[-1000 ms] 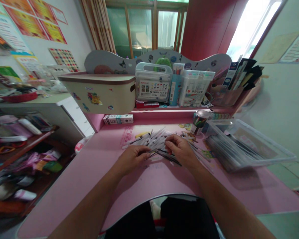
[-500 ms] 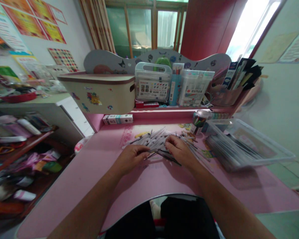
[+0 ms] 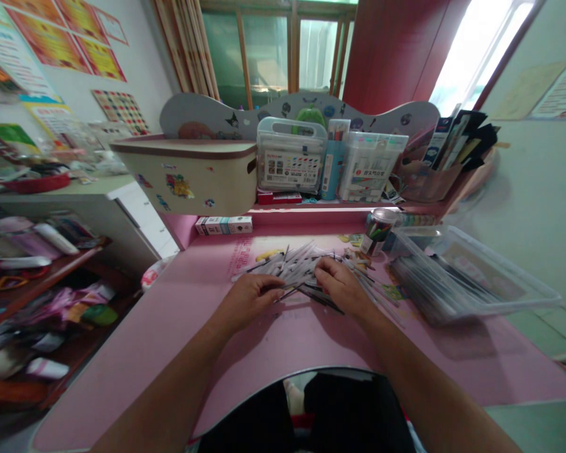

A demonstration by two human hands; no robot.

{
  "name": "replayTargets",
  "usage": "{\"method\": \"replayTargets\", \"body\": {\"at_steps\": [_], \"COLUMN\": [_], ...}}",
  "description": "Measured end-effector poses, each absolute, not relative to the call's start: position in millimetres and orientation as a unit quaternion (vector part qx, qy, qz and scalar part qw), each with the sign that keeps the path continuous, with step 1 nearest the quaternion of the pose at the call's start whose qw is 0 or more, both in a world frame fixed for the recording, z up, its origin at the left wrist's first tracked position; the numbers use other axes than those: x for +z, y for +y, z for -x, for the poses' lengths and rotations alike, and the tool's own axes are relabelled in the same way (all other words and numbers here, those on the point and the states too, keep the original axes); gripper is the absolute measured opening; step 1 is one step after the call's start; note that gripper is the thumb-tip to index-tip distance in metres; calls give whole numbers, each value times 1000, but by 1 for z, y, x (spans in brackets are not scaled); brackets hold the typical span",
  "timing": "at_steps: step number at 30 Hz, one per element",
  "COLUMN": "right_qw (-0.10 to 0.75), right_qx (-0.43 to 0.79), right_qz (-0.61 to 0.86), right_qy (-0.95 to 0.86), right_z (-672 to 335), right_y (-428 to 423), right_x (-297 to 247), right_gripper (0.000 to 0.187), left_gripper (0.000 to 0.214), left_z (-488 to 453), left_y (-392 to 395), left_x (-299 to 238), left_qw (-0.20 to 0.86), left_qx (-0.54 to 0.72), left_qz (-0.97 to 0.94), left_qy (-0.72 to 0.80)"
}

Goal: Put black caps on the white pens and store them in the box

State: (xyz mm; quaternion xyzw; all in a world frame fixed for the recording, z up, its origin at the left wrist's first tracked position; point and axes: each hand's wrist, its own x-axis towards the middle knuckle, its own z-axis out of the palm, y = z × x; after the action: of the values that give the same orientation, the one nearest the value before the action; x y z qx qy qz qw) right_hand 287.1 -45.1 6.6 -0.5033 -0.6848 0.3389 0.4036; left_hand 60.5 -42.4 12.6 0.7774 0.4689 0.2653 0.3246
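Observation:
A loose pile of thin pen refills (image 3: 302, 259), mostly whitish tubes with some dark ones, lies across the middle of the pink desk. At its near left side my left hand (image 3: 255, 297) is closed, thumb and forefinger pinching the end of a pen refill. My right hand (image 3: 340, 284) rests over the pile's right part with its fingers bent together in a pinch. What those fingertips hold is hidden. Several dark refills stick out beneath the right palm, and longer pale ones fan out to its right.
To the right stands a clear plastic bin (image 3: 471, 277) with dark, slim contents. Behind the pile are a clear jar (image 3: 380, 229) and a small box (image 3: 224, 225). A cream storage box (image 3: 193, 179), marker cases (image 3: 290, 157) and a pen holder (image 3: 429, 182) line the shelf.
Both hands keep nearly the same place and grip at the pile. The view has shifted very slightly; the refills look unmoved.

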Motion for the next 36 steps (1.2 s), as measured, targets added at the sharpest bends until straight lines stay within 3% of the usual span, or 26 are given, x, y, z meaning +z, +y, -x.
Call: {"method": "replayTargets", "body": {"at_steps": [7,14,23,36], "right_qw": [377,403,425,450], "right_qx": [281,309,342,379], "right_qz": [521,503,473,471], "right_qy": [-713,-699,-691,-657], "right_z": [-286,-285,-283,-283], "right_y": [-43,-44,-49,-49], "right_x": [4,2,2,3], "right_gripper": [26,29,17,12], "left_gripper": [25,22,20,27], "left_z": [-59,-59,-55,-54], "left_y": [-41,-41,-42,-41], "left_x": [8,9,14,19], "left_qw": [302,286,282,381], "left_qx": [262,281,304,251], "left_qz": [-788,-786,-783,-769], "left_qy": [468,471,463,447]}}
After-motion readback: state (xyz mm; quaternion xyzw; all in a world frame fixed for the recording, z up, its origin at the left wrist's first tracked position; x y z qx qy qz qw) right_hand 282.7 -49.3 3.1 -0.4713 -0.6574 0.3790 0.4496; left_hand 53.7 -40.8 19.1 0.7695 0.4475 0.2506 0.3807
